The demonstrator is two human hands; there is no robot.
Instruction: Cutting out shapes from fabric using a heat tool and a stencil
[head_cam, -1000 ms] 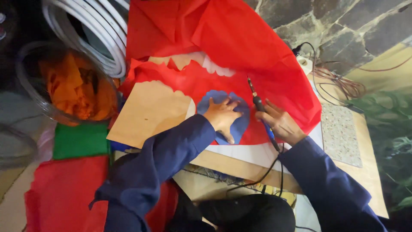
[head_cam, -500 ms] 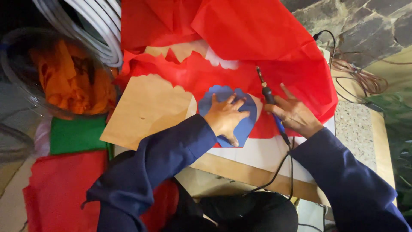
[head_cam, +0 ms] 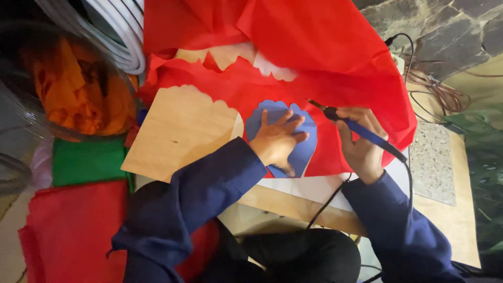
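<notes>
Red cloth (head_cam: 325,47) drapes the upper half of the view, its cut, scalloped edge lying across the plywood (head_cam: 183,136) on your counter (head_cam: 461,220). An orange bundle (head_cam: 78,94) sits in a clear tub at far left, with a green cloth (head_cam: 86,160) just below it. The blue template (head_cam: 304,149) lies flat on the red cloth beside the plywood. Your left hand (head_cam: 277,141) presses on the template, fingers (head_cam: 288,121) spread apart, so the blue shape shows around and under them. Your right hand (head_cam: 361,144) is just beside the template's right edge, fingers wrapped tight around the blue-handled hot tool (head_cam: 361,131); its tip points up-left, near the template's upper corner, cord trailing toward you.
</notes>
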